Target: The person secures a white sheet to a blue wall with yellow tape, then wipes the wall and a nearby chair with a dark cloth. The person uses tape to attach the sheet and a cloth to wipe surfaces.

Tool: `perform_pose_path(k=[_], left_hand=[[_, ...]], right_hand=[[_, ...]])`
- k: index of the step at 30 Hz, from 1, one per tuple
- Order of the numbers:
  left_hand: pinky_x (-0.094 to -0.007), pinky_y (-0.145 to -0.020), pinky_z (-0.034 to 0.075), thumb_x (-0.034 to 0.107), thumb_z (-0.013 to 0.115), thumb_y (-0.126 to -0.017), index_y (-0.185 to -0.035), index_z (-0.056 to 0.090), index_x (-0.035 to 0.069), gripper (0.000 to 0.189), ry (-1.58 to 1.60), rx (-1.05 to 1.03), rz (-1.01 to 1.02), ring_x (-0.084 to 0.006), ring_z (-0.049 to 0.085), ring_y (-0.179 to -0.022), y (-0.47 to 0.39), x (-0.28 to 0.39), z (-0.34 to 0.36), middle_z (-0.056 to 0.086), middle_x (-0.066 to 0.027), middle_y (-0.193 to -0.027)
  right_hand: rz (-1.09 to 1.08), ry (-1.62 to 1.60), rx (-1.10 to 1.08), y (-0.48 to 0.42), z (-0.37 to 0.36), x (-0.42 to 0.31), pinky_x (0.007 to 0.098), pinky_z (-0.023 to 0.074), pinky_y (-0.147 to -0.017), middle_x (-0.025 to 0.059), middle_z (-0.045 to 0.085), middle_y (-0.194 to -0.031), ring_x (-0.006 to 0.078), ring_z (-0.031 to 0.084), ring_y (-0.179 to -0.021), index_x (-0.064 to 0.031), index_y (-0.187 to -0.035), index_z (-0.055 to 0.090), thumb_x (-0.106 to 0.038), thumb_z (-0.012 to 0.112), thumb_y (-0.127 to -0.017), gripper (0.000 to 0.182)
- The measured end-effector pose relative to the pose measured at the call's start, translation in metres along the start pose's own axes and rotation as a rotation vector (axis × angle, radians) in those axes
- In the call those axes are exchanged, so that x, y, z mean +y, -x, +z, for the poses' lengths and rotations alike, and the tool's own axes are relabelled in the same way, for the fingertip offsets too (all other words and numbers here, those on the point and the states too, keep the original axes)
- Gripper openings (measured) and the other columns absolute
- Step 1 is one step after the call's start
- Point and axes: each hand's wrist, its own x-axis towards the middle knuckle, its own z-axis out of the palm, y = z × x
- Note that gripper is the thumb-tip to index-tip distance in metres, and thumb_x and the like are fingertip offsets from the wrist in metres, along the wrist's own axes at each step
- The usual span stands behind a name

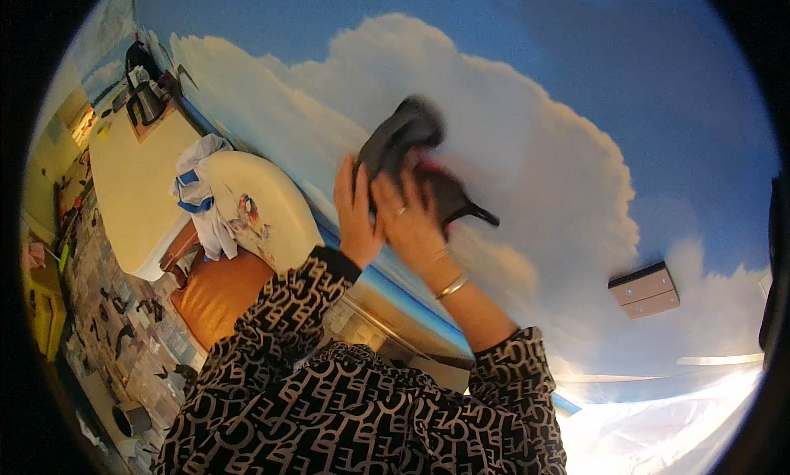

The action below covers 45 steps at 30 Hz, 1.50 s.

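A black high-heeled shoe (392, 144), blurred by motion, is held up in front of a wall painted with clouds. Its slender heel points to the right, and a reddish edge shows along part of it. My left hand (358, 212) presses against the shoe's left side, fingers pointing up. Across its lower middle lies my right hand (410, 222), which wears a ring and a bracelet (452, 287). My fingers and palms cover part of the shoe, so its full shape is hidden.
A cream table (136, 185) stands at the left, bearing a kettle (148, 104). A white and blue cloth (213, 219) hangs over a cream chair back (271, 185) above an orange seat (219, 290). Dark scraps litter the floor near a bin (131, 418). A box (645, 291) is on the wall.
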Motion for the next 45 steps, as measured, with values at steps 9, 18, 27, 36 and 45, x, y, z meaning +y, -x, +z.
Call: perform_pose_path(k=[9,18,27,36,45], left_hand=[[-0.0551,-0.116,0.019,0.021,0.054,-0.095,-0.144,0.033,-0.002,0.058,-0.250,-1.052,-0.225,-0.0522,0.029,-0.133,0.257,-0.005,0.036,0.033,-0.0246,-0.149],[-0.0585,-0.114,0.022,0.025,0.059,-0.094,-0.152,0.027,-0.001,0.071,0.284,0.040,0.615,-0.0534,0.018,-0.144,-0.091,0.147,0.008,0.014,-0.0332,-0.156],[-0.0705,-0.111,0.009,0.027,0.040,-0.097,-0.140,0.048,0.000,0.052,0.152,-0.036,0.728,-0.0465,0.028,-0.143,-0.113,0.183,0.034,0.037,-0.0250,-0.151],[-0.0620,-0.117,0.008,0.030,0.044,-0.098,-0.148,0.038,0.001,0.058,0.064,0.066,0.802,-0.0470,0.020,-0.146,-0.149,0.205,0.015,0.029,-0.0246,-0.156],[-0.0620,-0.116,0.009,0.034,0.046,-0.098,-0.149,0.037,0.003,0.060,0.001,0.018,0.721,-0.0467,0.016,-0.147,-0.132,0.186,0.036,0.027,-0.0228,-0.158]], right_hand=[[0.107,-0.694,-0.436,0.207,0.174,-0.124,0.0371,0.0501,-0.094,0.0128,0.063,-0.124,0.0276,0.060,-0.113,-0.0064,-0.125,0.061,-0.015,0.057,-0.091,0.035],[0.465,-0.138,0.421,0.058,-0.125,0.114,0.0490,0.0430,-0.096,0.0157,0.056,-0.135,0.0363,0.056,-0.117,-0.0099,-0.138,0.054,-0.021,0.063,-0.082,0.058],[0.485,0.175,0.277,0.075,-0.150,0.136,0.0660,0.0332,-0.101,0.0156,0.043,-0.148,0.0460,0.037,-0.134,-0.0090,-0.134,0.057,-0.024,0.058,-0.085,0.052],[0.606,0.343,0.789,0.106,-0.299,0.304,0.0448,0.0418,-0.105,0.0271,0.039,-0.148,0.0419,0.048,-0.129,-0.0011,-0.142,0.046,-0.054,0.071,-0.081,0.085],[0.528,0.616,0.444,0.000,-0.295,0.289,0.0692,0.0239,-0.107,0.0268,0.040,-0.142,0.0562,0.024,-0.137,-0.0058,-0.129,0.058,-0.054,0.074,-0.072,0.077]])
